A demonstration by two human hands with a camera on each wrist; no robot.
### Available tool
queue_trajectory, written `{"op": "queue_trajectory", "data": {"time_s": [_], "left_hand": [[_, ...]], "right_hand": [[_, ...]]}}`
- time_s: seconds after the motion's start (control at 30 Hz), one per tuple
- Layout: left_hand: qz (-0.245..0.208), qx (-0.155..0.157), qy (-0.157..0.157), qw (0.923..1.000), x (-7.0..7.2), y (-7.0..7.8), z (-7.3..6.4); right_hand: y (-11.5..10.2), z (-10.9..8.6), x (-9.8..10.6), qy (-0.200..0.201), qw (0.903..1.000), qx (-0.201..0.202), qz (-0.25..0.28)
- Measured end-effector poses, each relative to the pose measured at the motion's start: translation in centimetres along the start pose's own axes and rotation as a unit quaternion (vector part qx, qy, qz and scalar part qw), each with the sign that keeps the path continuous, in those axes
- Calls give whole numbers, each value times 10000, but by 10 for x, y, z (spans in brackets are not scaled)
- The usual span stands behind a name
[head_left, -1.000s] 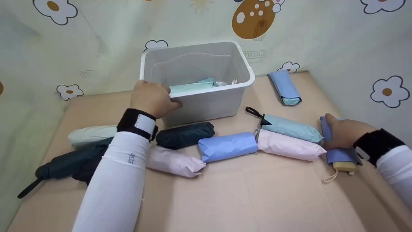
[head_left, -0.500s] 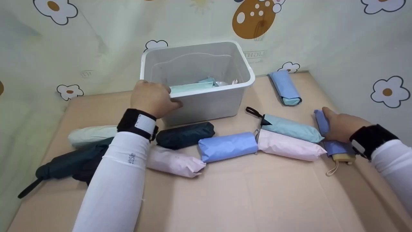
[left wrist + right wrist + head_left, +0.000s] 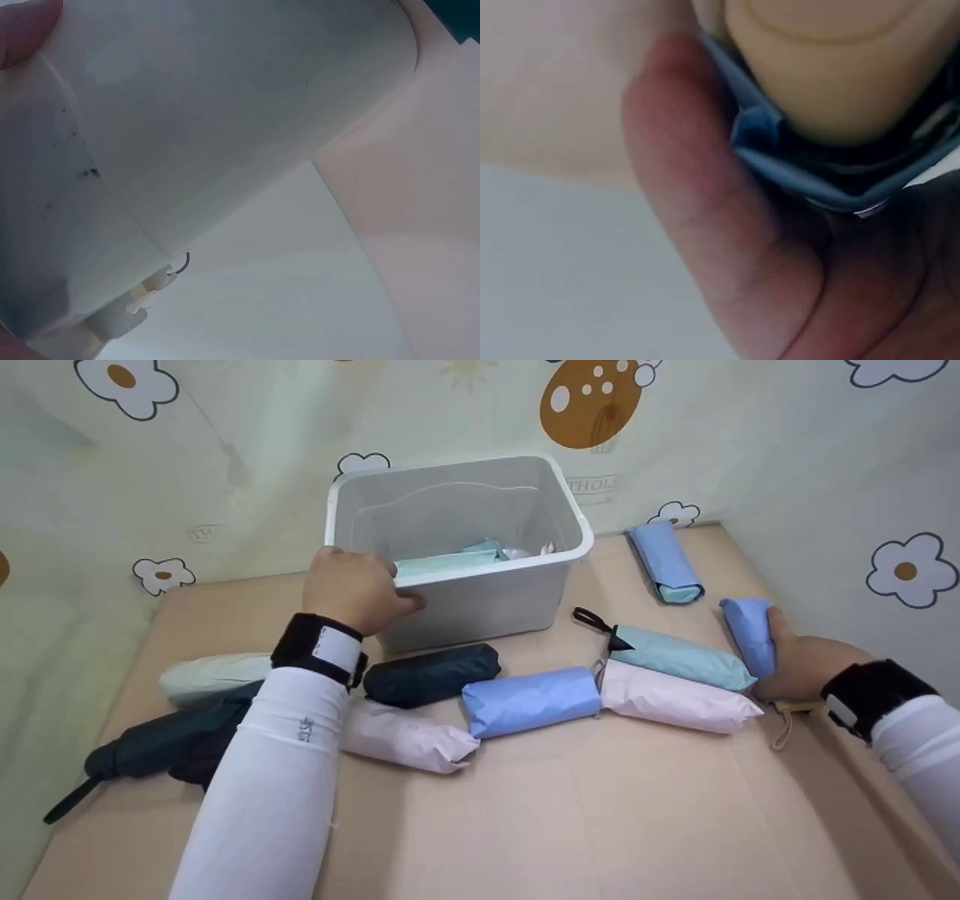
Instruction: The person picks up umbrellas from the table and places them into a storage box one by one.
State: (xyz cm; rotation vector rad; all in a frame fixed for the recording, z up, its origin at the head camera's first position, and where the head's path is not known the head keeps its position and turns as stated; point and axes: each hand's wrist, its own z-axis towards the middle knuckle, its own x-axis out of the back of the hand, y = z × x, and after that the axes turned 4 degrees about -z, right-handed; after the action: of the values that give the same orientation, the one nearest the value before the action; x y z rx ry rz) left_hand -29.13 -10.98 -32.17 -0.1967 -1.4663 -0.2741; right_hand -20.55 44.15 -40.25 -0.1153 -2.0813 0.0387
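Observation:
My left hand point(image 3: 352, 591) grips the front left corner of a grey plastic bin point(image 3: 480, 607), fingers over the rim and thumb along the outer wall. In the left wrist view the bin's wall point(image 3: 210, 97) fills much of the picture. At the right table edge my right hand point(image 3: 810, 664) holds a folded blue umbrella point(image 3: 748, 630) around its middle, its far end pointing away from me. The umbrella's yellowish handle point(image 3: 832, 82) shows close up in the right wrist view, framed by the blue fabric. A light cord point(image 3: 784, 733) hangs from it.
Mint packets point(image 3: 450, 562) lie in the bin. Across the table lie folded umbrellas: dark green point(image 3: 431, 675), blue point(image 3: 532, 701), light teal point(image 3: 679, 658), pink point(image 3: 675, 697), another pink point(image 3: 409, 739), pale green point(image 3: 214, 675). A blue bundle point(image 3: 665, 562) lies back right. A patterned curtain point(image 3: 262, 495) stands behind.
My right hand has carried the blue umbrella slightly away from me and left, and more of its far end shows now. The left hand and the bin have stayed still.

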Motion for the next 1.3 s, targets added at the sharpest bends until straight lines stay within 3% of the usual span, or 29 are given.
{"op": "queue_trajectory", "data": {"time_s": [0.2, 0.5, 0.77, 1.07, 1.3], "left_hand": [[75, -6, -20, 10000, -1, -1, -1], [19, 10, 13, 10000, -4, -1, -2], [75, -27, 66, 9999, -4, 0, -1], [164, -73, 44, 9998, -2, 0, -1], [51, -27, 62, 10000, -1, -1, -1]], "right_hand": [[0, -3, 3, -74, 9995, 6, 294], [0, -8, 21, 722, 9972, 192, -29], [-15, -19, 44, 1661, 9850, 265, 380], [-61, -31, 78, 2494, 9633, 270, 950], [-124, -36, 106, 3085, 9399, 866, 1180]]}}
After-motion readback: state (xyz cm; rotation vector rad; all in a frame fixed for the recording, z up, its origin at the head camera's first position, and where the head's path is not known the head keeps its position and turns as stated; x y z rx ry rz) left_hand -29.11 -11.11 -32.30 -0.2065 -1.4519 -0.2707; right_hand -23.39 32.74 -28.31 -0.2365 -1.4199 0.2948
